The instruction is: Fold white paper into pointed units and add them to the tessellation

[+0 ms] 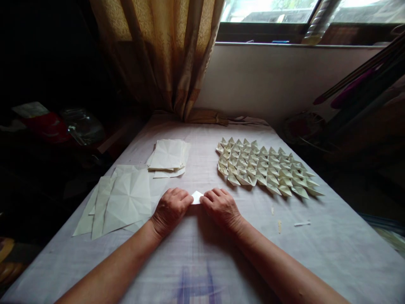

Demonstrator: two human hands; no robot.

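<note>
Between my two hands, at the middle of the cloth-covered table, is a small folded white paper [196,197] with a pointed top. My left hand [172,207] grips its left end, fingers curled closed. On the opposite end, my right hand [220,207] is closed in the same way, so most of the paper is hidden by fingers. Creased paper sheets [129,196] lie spread to the left of my left hand. Behind them sits a neat stack of square papers [167,155]. Rows of folded paper boats [262,166] stand close together beyond my right hand.
A pale cloth [158,270] covers the table. Small paper scraps [279,226] and a thin white stick [302,223] lie at the right. A brown curtain [164,50] hangs behind the table beside a window [268,12]. A clear jar [82,124] stands at the dark left.
</note>
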